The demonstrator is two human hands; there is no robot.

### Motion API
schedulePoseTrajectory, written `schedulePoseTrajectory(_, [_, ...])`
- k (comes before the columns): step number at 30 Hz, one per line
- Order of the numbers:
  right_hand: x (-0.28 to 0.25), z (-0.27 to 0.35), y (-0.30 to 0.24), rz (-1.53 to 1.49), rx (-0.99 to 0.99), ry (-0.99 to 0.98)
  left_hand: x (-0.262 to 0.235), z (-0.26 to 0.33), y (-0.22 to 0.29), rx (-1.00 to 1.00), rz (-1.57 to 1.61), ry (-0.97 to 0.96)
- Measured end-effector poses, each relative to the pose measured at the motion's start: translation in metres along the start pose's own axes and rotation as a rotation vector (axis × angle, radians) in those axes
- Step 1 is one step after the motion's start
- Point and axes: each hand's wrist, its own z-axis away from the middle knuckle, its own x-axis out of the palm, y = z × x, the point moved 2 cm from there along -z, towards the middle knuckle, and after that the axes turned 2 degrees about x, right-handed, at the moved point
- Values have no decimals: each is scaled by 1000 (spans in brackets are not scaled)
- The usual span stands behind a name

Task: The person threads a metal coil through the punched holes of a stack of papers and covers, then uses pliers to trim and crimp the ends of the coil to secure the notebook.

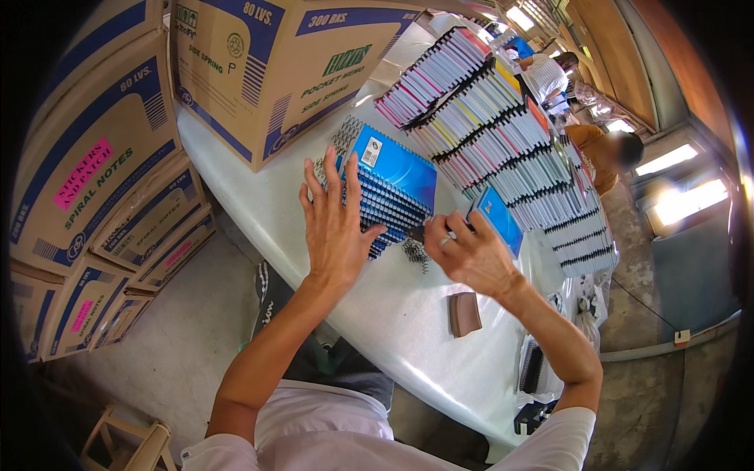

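A stack of blue spiral notebooks (397,165) stands on the pale table in front of me, spiral edges facing my body. My left hand (336,220) lies along the stack's left side, fingers stretched and spread, thumb near the spirals. At the stack's right front corner, my right hand (471,253) pinches a small dark thing whose kind I cannot make out. Beneath that hand's fingertips lie loose wire spirals (416,253), and more wire coils (345,132) rise behind my left fingers. Another blue notebook (498,220) lies just beyond my right hand.
Tall rows of stacked spiral notebooks (495,118) fill the table's far right. Cardboard cartons (275,78) stand at the back left and on the floor (102,165). A small brown block (465,315) lies near the right forearm. Other people (601,157) are further back.
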Motion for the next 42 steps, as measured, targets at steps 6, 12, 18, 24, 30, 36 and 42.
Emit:
schedulePoseTrajectory(6, [-10,-6,-20,-107,245,-184,-28,-21,29,228,-60,30])
schedulePoseTrajectory(12, [-6,7,20,-31,57,142,-4,-88,31,489,-193,-192])
schedulePoseTrajectory(18, [7,10,19,83,-39,103,12,-88,25,409,-248,-521])
schedulePoseTrajectory(24, [7,11,20,131,-99,105,11,-88,23,401,-254,-522])
schedulePoseTrajectory(30, [3,11,13,34,-35,96,10,-88,24,407,-246,-514])
schedulePoseTrajectory(36, [-8,3,-4,-123,227,-96,15,-89,21,377,-247,-515])
schedulePoseTrajectory(42, [-6,7,33,-18,-33,81,12,-89,22,372,-242,-519])
